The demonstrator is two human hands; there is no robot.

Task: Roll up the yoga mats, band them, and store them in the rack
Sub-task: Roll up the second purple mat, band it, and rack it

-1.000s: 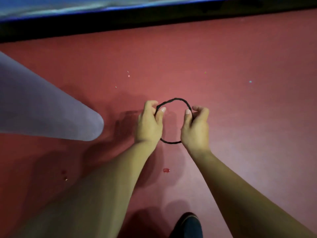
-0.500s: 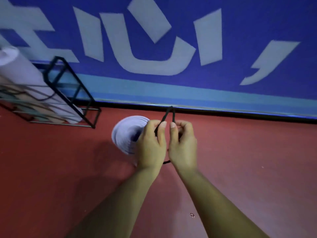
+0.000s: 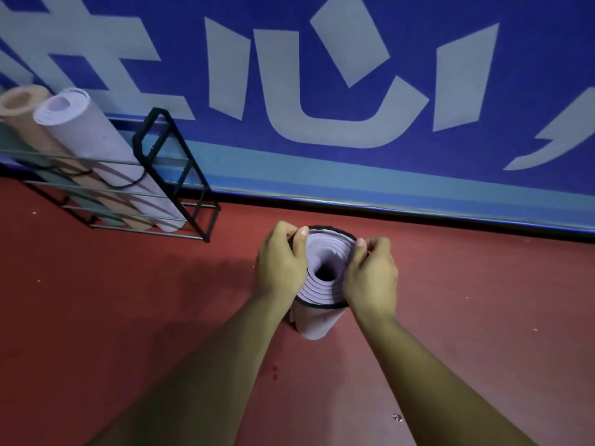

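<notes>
On the red floor [image 3: 128, 300], a little short of the blue wall [image 3: 280, 14], a lilac mat [image 3: 317, 323] stands on end, rolled, its spiral top facing up. A black band [image 3: 331, 228] rings that top end; its line shows along the far rim and again along the near edge, just under the spiral. The left hand [image 3: 280, 265] is at the left side of the roll and the right hand [image 3: 370, 278] at the right side. Both have fingers curled and pinching the band against the rim, with each thumb tip hooked over the top edge. The two forearms reach in from the near side.

Far left, against the wall, stands a black wire rack [image 3: 202, 175]. Two rolled mats lean in it side by side — a lilac one [image 3: 96, 140] with a dark band around its middle and, left of it, a peach one [image 3: 25, 107]. Whether a third sits further left I cannot tell. The rack is well apart from the roll being held.
</notes>
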